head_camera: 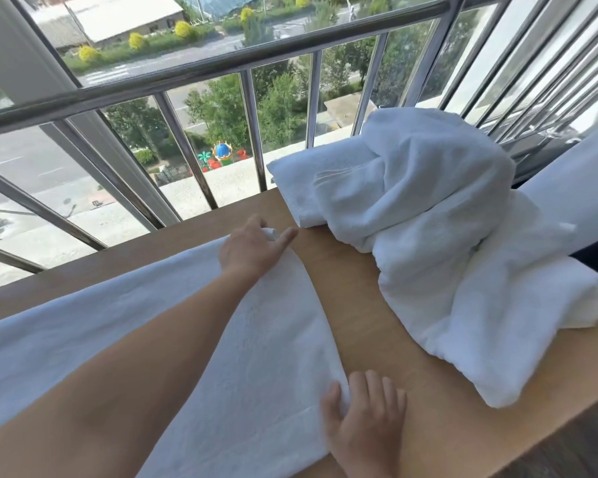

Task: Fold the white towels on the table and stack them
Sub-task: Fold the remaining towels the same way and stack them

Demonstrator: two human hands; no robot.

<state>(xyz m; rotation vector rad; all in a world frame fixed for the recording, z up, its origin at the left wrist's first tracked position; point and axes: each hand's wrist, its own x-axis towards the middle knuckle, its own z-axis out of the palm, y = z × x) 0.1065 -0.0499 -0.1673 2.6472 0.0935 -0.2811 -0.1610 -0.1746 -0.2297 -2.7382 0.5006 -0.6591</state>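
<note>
white towel [273, 357] lies flat on the table [377, 322], lower left; your left hand [252, 251] pinches its upper corner, your right hand [365, 420] pinches its lower corner.

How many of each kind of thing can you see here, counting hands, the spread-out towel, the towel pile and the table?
flat towel: 1
towel heap: 1, the towels within it cannot be counted
hands: 2, left hand and right hand, each gripping a corner of the flat towel
table: 1
total: 5
</note>
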